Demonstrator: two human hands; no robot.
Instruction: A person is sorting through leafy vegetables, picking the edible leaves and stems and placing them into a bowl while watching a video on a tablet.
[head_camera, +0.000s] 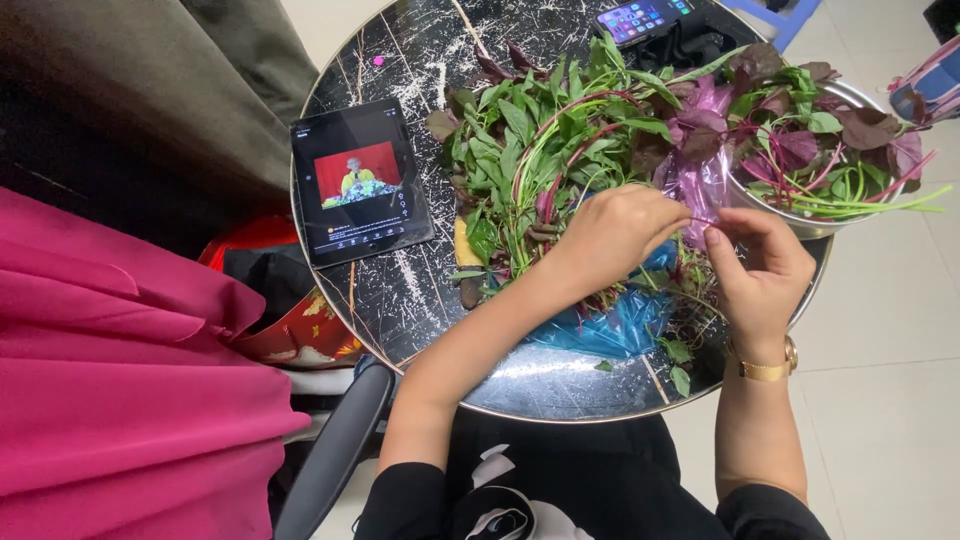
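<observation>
The left hand (615, 232) and right hand (760, 265) pinch one thin stem (700, 222); some leaves fill the bowl (800, 222) at two o'clock, a big pile (540, 150) waits at eleven.

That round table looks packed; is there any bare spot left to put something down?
A few. The round table is bare between the tablet and the heap of greens, above the tablet, and along the near rim below the blue bag. The right is crowded: both hands, the purple bag and the metal bowl.
</observation>
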